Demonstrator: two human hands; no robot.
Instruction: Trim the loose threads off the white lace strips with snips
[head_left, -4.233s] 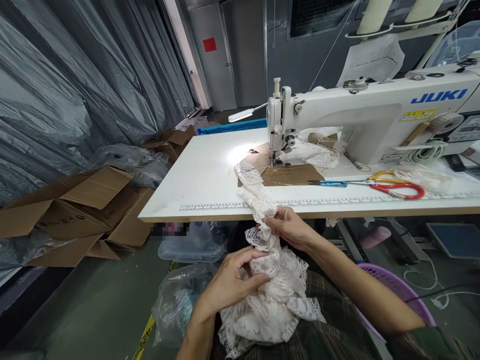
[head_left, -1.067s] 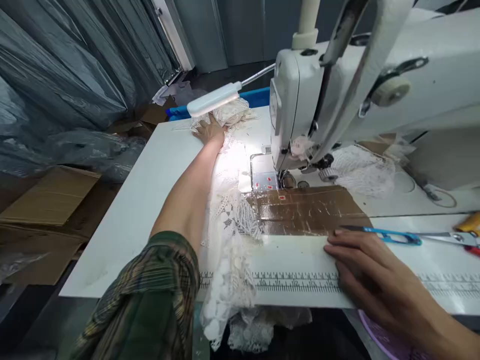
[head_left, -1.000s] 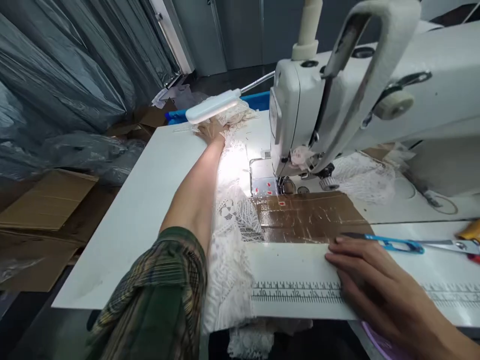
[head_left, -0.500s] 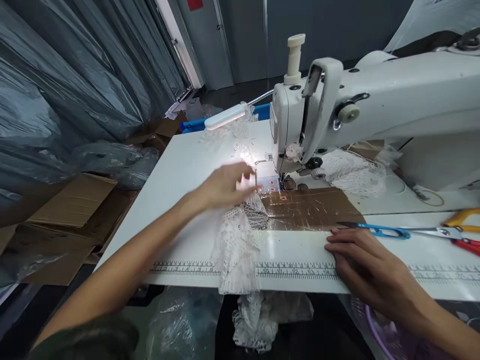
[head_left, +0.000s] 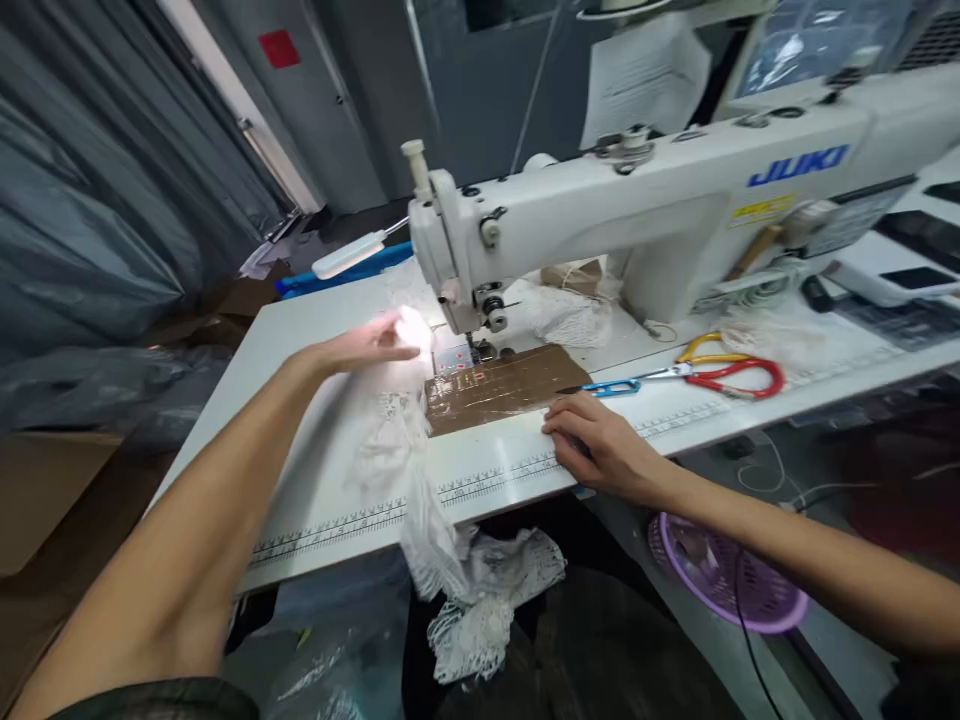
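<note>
Head view: one white table (head_left: 480, 450) spans the scene, bearing one white JUKI sewing machine (head_left: 570, 215). One white lace strip (head_left: 427, 530) lies left of the presser foot (head_left: 472, 350) and drops over the front edge to the lap; a second lace piece (head_left: 566, 318) is bunched beneath the machine's arm. One purple basket (head_left: 780, 595) stands below; one brown sheet (head_left: 517, 385) lies beside the presser foot. Of two hands, the left hand (head_left: 360, 345) has changed most: a second ago it was at the far end by the lamp (head_left: 350, 254); now it is nearer the presser foot, bringing the handling back there. Its fingers are parted, but glare hides whether they pinch lace. The right hand (head_left: 600, 450) curls loosely at the front edge, its palm hidden, so I cannot tell its hold, near one pair of red-and-yellow-handled scissors (head_left: 684, 371) and one blue thread snips (head_left: 611, 387).
</note>
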